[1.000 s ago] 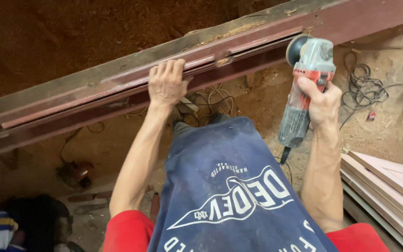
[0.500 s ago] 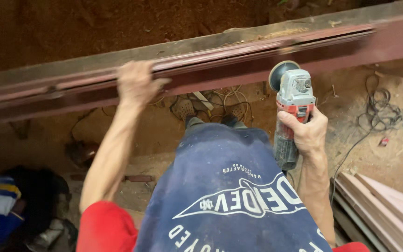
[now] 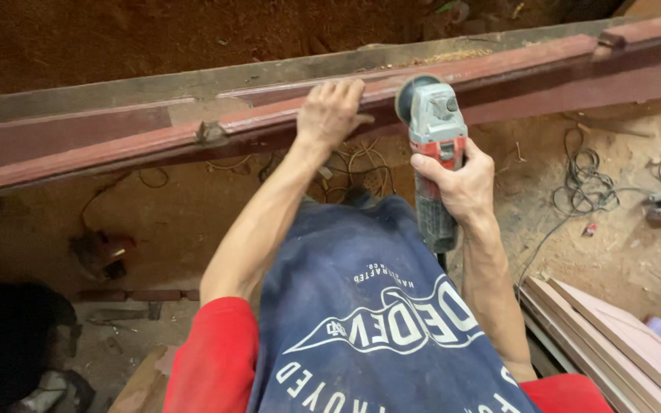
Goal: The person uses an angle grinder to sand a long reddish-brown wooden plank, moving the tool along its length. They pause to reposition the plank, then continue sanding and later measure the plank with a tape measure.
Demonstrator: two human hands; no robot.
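Dark red painted wood makes up the long moulded beam (image 3: 116, 141) that runs across the whole view, its far end rising toward the upper right corner. The left hand (image 3: 329, 113) lies over the beam's near edge, fingers (image 3: 338, 90) spread flat on the top face and curled lightly over the lip, gripping nothing else. Just beside it, to the right, the right hand (image 3: 453, 183) is wrapped tightly round the body of a grey and red handheld angle grinder (image 3: 434, 145), whose round black sanding disc (image 3: 408, 95) presses against the beam's front face (only a narrow gap separates disc and left hand).

Below the beam the sawdust-covered floor (image 3: 193, 214) lies open between the beam and the person's navy blue apron (image 3: 369, 321), though tangled pale cables (image 3: 361, 164) sit under the beam near the hands. To the right a loose coil of black cable (image 3: 587, 183) lies well apart from the grinder, and a stack of pinkish wooden boards (image 3: 613, 336) closes off the lower right corner beside the right forearm.
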